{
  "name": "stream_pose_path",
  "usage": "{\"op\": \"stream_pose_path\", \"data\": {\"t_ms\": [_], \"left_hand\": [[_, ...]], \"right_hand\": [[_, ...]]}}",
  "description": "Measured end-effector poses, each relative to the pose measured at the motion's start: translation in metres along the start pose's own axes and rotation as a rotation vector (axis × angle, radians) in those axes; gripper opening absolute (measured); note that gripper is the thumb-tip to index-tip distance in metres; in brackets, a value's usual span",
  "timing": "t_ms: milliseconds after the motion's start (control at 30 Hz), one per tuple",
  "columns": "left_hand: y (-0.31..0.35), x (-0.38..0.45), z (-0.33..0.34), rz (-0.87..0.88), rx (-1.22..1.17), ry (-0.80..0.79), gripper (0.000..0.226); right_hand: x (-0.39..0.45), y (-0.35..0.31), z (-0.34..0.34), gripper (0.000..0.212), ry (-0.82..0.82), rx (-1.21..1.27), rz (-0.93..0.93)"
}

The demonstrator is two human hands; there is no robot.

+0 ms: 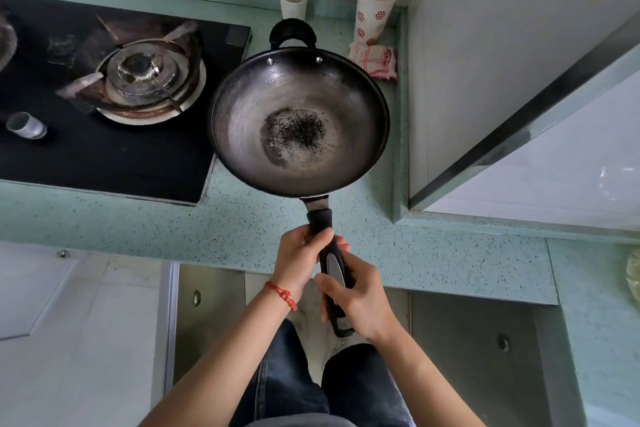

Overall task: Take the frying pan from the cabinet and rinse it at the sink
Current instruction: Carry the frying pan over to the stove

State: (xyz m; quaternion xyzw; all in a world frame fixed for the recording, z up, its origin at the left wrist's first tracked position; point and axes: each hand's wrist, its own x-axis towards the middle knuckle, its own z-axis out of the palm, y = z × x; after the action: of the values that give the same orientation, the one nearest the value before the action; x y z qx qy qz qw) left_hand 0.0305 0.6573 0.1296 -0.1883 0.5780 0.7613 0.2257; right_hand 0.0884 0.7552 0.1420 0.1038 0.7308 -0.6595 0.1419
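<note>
Head view: looking straight down at a speckled green countertop (138, 218) from above
Frying pan (299, 121): dark and round, centre of the frame, held level above the counter; black specks gathered in the middle of its bowl; a small loop handle (292, 33) on its far rim toward the top of the frame
Pan handle (332, 270): long, black with a grey inset, running from the near rim down toward lower centre
Left hand (299, 256): fingers and thumb wrapped round the upper part of the long handle; a red cord bracelet (282, 295) at the wrist
Right hand (360, 302): clasps the lower part of the same handle, just below the left hand
Gas burner (145, 74): upper left, set in a black hob, beside the pan's left edge
Paper cups: a plain white cup (292, 0) and a taller patterned cup (375, 5) at top centre against the wall
Cloth (374, 62): folded, red-and-white, below the patterned cup, just right of the pan's rim
Cabinet doors (485, 340): metal, under the counter at lower centre and right
</note>
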Motion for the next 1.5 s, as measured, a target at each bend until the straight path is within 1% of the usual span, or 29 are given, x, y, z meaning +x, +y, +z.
{"op": "stream_pose_path", "data": {"t_ms": [133,400,567,667,733,833,900,967,1067,1167,1367,1433,1500], "left_hand": [[0.001,0.01,0.006,0.018,0.013,0.002,0.02],[-0.002,0.02,0.023,0.024,-0.039,0.052,0.02],[-0.005,0.027,0.039,0.016,-0.055,0.085,0.016],[-0.005,0.031,0.049,0.016,-0.042,0.109,0.017],[-0.005,0.034,0.056,0.019,-0.02,0.126,0.021],[-0.006,0.039,0.066,0.026,-0.003,0.144,0.032],[-0.005,0.042,0.073,0.026,0.006,0.156,0.037],[-0.005,0.045,0.08,0.023,0.022,0.176,0.033],[-0.003,0.049,0.091,0.02,0.05,0.188,0.022],[-0.004,0.054,0.097,0.004,0.05,0.201,0.019],[-0.005,0.054,0.097,0.006,0.054,0.187,0.018],[-0.004,0.052,0.096,-0.006,0.084,0.176,0.023],[-0.002,0.05,0.092,-0.027,0.122,0.152,0.031]], "right_hand": [[0.012,0.006,-0.007,0.016,0.009,-0.031,0.027],[0.022,0.0,-0.032,0.014,-0.079,0.103,0.072],[0.03,-0.004,-0.054,0.007,-0.105,0.072,0.113],[0.035,-0.007,-0.068,0.015,-0.122,0.049,0.131],[0.039,-0.009,-0.077,0.017,-0.139,0.033,0.133],[0.044,-0.013,-0.09,0.009,-0.151,0.011,0.144],[0.048,-0.015,-0.1,0.012,-0.144,-0.008,0.153],[0.051,-0.017,-0.109,0.017,-0.139,-0.033,0.157],[0.057,-0.021,-0.122,0.011,-0.143,-0.065,0.145],[0.059,-0.022,-0.129,0.009,-0.135,-0.078,0.141],[0.058,-0.021,-0.13,0.018,-0.127,-0.128,0.147],[0.057,-0.021,-0.129,0.02,-0.118,-0.16,0.145],[0.053,-0.022,-0.129,0.017,-0.107,-0.194,0.136]]}}
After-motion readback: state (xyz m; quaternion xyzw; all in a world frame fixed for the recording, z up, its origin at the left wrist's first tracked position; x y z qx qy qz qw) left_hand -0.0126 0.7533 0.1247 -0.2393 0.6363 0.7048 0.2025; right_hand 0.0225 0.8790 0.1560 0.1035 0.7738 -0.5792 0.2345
